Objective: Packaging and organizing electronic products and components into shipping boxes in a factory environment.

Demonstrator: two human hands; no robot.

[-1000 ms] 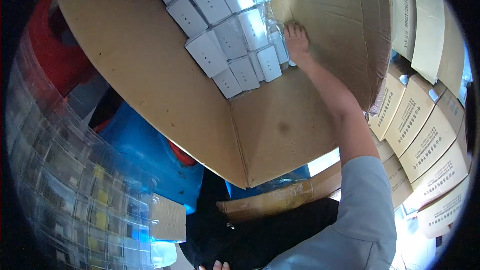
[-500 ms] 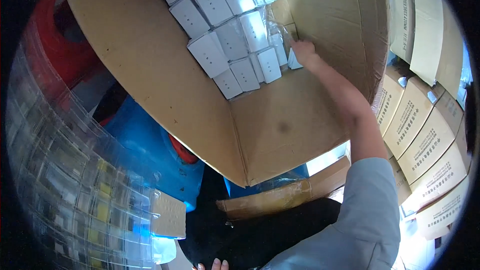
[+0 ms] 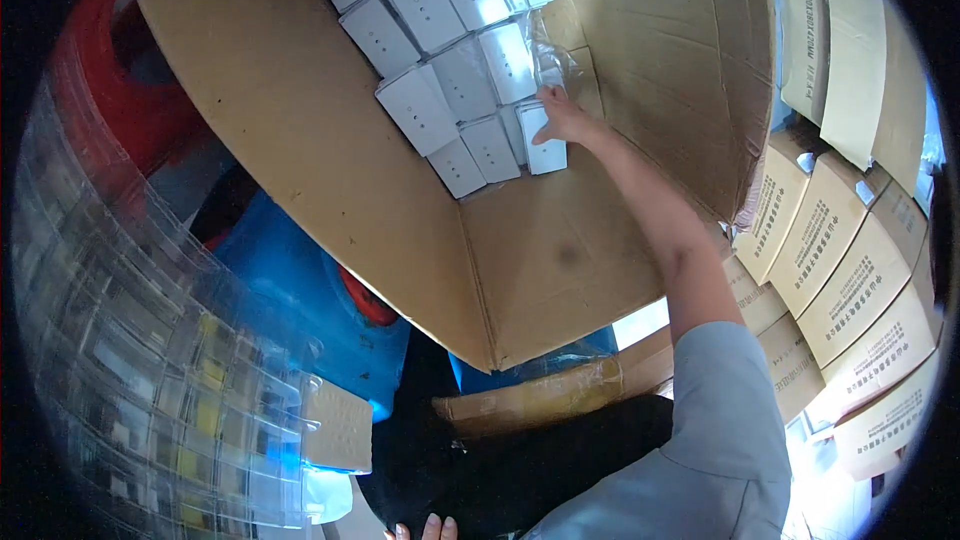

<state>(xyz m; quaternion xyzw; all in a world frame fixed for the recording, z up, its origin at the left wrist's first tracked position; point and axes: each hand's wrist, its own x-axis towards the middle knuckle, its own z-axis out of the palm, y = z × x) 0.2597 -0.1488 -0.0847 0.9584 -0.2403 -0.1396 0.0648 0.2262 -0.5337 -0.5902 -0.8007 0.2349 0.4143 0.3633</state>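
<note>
My right hand (image 3: pixel 562 118) reaches deep into a large open cardboard box (image 3: pixel 300 170). Its fingers close around the nearest small white box (image 3: pixel 545 148), at the right end of the front row. Rows of several more small white boxes (image 3: pixel 440 50) fill the box bottom beyond it. Crumpled clear plastic wrap (image 3: pixel 550 60) lies just past my fingers against the right wall. Only the fingertips of my left hand (image 3: pixel 422 529) show at the lower edge, on dark cloth; what they do is hidden.
Stacked tan printed cartons (image 3: pixel 840 240) stand at the right. A tall stack of clear plastic trays (image 3: pixel 150 360) fills the left, with a small brown box (image 3: pixel 338 425) beside it. Blue plastic (image 3: pixel 300 290) and a taped flat cardboard piece (image 3: pixel 540 395) lie below the big box.
My right hand has moved from the box's right wall down and inward onto the nearest white box in the front row. The view has shifted slightly.
</note>
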